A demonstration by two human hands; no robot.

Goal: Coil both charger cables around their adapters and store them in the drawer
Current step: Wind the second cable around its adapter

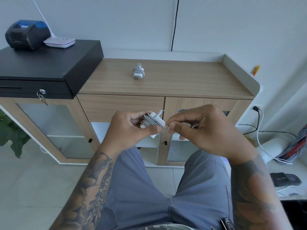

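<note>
1. The left hand (127, 128) is gripping a white adapter (152, 121) out in front of the cabinet, fingers curled around it, with the grey cable (150, 122) already sitting in several loops around its body.
2. The right hand (204, 130) is just beside the adapter, pinching the loose end of that cable between thumb and fingertips. The two hands are nearly touching, with the adapter between them.
3. A second charger (138, 72) is lying on the wooden worktop (191, 80), well beyond the adapter in the hands, already wrapped up in its own cable with the plug prongs pointing toward the camera.
4. The drawer (121, 105) is sitting closed right behind the hands, just under the worktop edge.
5. Off to the left of the adapter, up on the worktop, a black cash box (46, 67) is sitting with a key in its lock, and there's a dark printer (27, 34) and a white lamp base (60, 42) on top of it.
</note>
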